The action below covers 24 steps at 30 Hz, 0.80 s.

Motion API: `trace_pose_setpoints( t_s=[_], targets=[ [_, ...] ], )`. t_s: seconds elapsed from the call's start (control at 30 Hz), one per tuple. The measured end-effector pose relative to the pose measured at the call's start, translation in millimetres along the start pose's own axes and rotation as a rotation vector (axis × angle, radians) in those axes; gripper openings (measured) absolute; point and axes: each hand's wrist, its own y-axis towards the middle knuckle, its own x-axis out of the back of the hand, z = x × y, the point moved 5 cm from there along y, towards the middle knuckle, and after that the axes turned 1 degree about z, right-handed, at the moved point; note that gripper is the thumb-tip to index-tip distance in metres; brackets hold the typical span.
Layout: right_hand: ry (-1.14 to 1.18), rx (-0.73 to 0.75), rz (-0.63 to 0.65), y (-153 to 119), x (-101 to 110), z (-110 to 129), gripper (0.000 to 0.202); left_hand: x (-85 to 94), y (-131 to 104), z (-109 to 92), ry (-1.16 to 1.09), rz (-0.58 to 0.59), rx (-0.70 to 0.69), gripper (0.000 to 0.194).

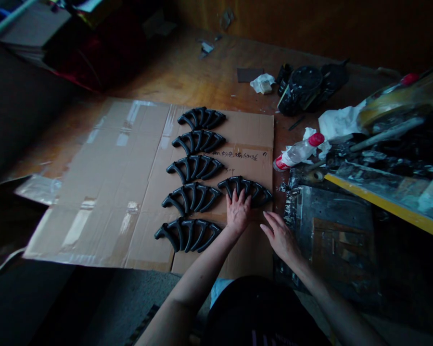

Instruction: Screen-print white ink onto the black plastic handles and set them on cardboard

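My left hand (238, 211) lies with its fingers spread on the near edge of a black fan-shaped ribbed part (261, 192) on the cardboard. My right hand (281, 238) hovers just right of and nearer than that part, thumb and fingers apart, holding nothing. To the left, several like black parts form a column, from the farthest black part (202, 117) down to the nearest black part (190, 234). Each looks like curved black pieces set side by side. What they are exactly I cannot make out.
Flattened cardboard (108, 192) covers the table (155, 77). A plastic bottle with a red cap (298, 153) lies to the right. Beyond it are a dark, paint-stained pot (305, 86) and crumpled white paper (263, 83). A yellow-edged board (386, 206) juts in at the right.
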Motion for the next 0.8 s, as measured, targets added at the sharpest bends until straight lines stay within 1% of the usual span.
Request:
trace_pose_setpoints(
  t_s=[0.07,0.13,0.23,0.33,0.4,0.43,0.5,0.57,0.63,0.7,0.73,0.8],
  targets=[
    [0.015,-0.015,0.016,0,-7,-5,0.044,1.3,1,0,-0.015,-0.028,0.000,0.054],
    [0.028,-0.027,0.033,0,-11,-10,0.042,7.4,2,-1,-0.044,-0.081,0.001,0.052],
    [0.059,-0.033,0.050,2,-15,-15,0.039,23.6,-1,-6,-0.123,-0.194,-0.027,0.044],
    [0.132,-0.040,0.065,6,-18,-18,0.038,38.4,-14,-14,-0.236,-0.274,-0.074,0.042],
    [0.183,-0.065,0.067,11,-19,-21,0.038,40.8,-31,-19,-0.302,-0.268,-0.084,0.041],
    [0.200,-0.080,0.061,13,-19,-23,0.038,39.1,-41,-22,-0.322,-0.249,-0.081,0.040],
    [0.216,-0.106,0.042,19,-19,-26,0.038,30.3,-64,-26,-0.336,-0.191,-0.065,0.038],
    [0.231,-0.128,0.023,25,-19,-29,0.038,17.5,-86,-28,-0.323,-0.122,-0.045,0.037],
    [0.258,-0.158,0.022,30,-20,-32,0.041,6.1,-103,-28,-0.308,-0.059,-0.044,0.034],
    [0.284,-0.187,0.030,33,-21,-34,0.045,1.4,-111,-26,-0.314,-0.028,-0.062,0.026],
    [0.290,-0.196,0.031,34,-21,-35,0.047,2.6,-111,-24,-0.328,-0.033,-0.067,0.023],
    [0.290,-0.198,0.020,36,-21,-34,0.049,10.7,-103,-14,-0.367,-0.090,-0.038,0.021]
  ],
)
